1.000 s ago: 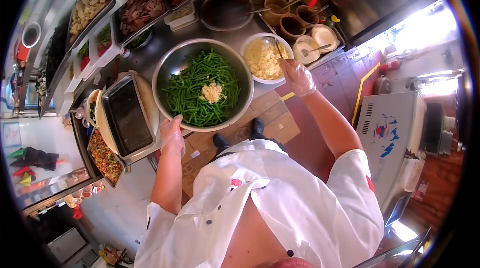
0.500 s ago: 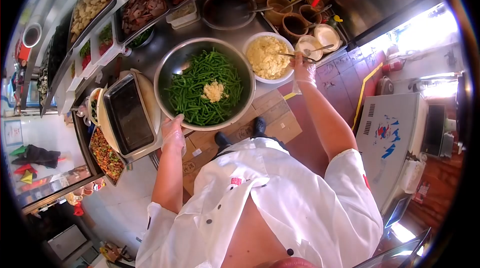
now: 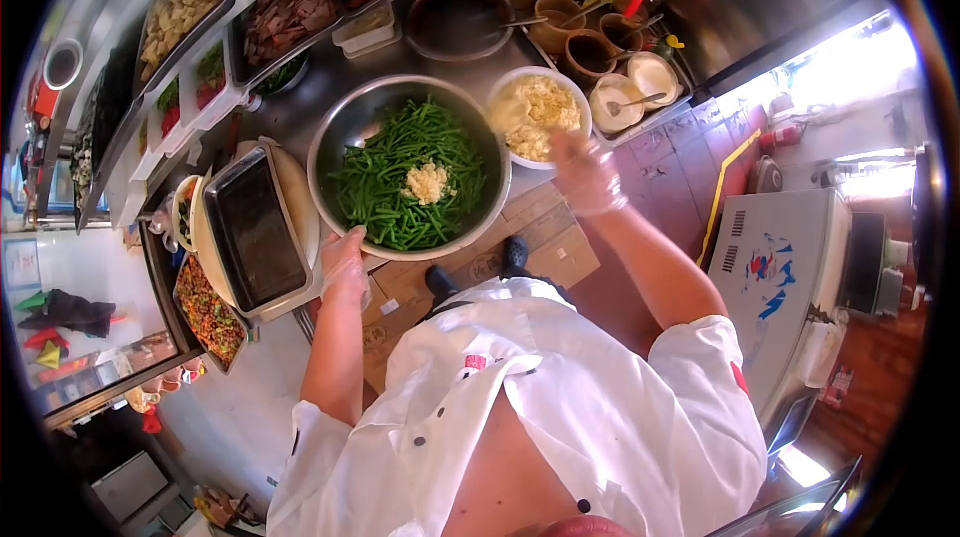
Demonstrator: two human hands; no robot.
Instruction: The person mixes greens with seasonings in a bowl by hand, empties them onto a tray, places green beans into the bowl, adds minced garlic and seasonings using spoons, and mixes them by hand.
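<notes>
A large steel bowl (image 3: 318, 199) holds cut green beans (image 3: 385, 177) with a mound of minced garlic (image 3: 427, 184) on top. My left hand (image 3: 345, 265), in a clear plastic glove, grips its near left rim. To the right stands a white bowl (image 3: 497, 95) heaped with more minced garlic (image 3: 545, 107). My gloved right hand (image 3: 588, 175) is over its near right edge, smeared by motion, with fingers curled on the metal spoon, which is itself barely visible. A blurred pale lump shows at the garlic's left side, beside the steel bowl.
A dark rectangular tray (image 3: 255, 227) sits left of the beans. Behind are a pan of dark liquid (image 3: 455, 22) and several seasoning pots (image 3: 590, 52). Trays of sliced meat (image 3: 288, 22) line the upper left shelf. Cardboard (image 3: 545, 237) covers the floor below.
My right hand has swung down and left from the white bowl's right side, and the garlic's left part is now smeared. My left hand stays on the steel bowl's rim.
</notes>
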